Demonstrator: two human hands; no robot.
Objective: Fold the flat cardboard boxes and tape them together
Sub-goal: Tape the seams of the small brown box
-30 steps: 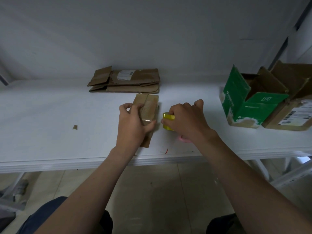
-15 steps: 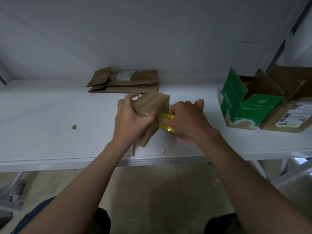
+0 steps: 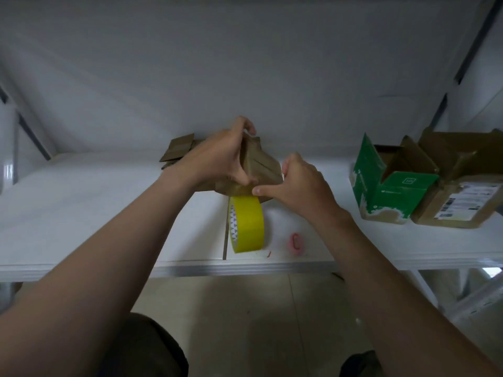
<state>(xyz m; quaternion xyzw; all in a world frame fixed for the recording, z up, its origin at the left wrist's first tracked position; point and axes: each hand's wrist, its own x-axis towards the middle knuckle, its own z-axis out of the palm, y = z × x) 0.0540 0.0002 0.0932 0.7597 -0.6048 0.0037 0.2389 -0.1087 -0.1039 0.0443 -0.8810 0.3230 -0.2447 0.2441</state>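
Observation:
A small brown cardboard box (image 3: 261,165) is lifted above the white table (image 3: 81,213). My left hand (image 3: 220,156) grips it from the left, fingers over its top and thumb at its lower edge. My right hand (image 3: 299,180) holds the box's right side, with the thumb pressing along the lower front edge. A yellow tape roll (image 3: 246,224) hangs right under the box on its edge, its tape seemingly stuck to the box. Flat cardboard boxes (image 3: 177,151) lie behind my left hand, mostly hidden.
A green box (image 3: 392,186) with open flaps and a brown box (image 3: 460,197) with a shipping label stand at the right. A small pink object (image 3: 296,242) lies near the table's front edge. A white wall rises behind the table.
Both hands have raised the small box off the table and turned it. My right hand has let go of the tape roll, which now hangs below the box.

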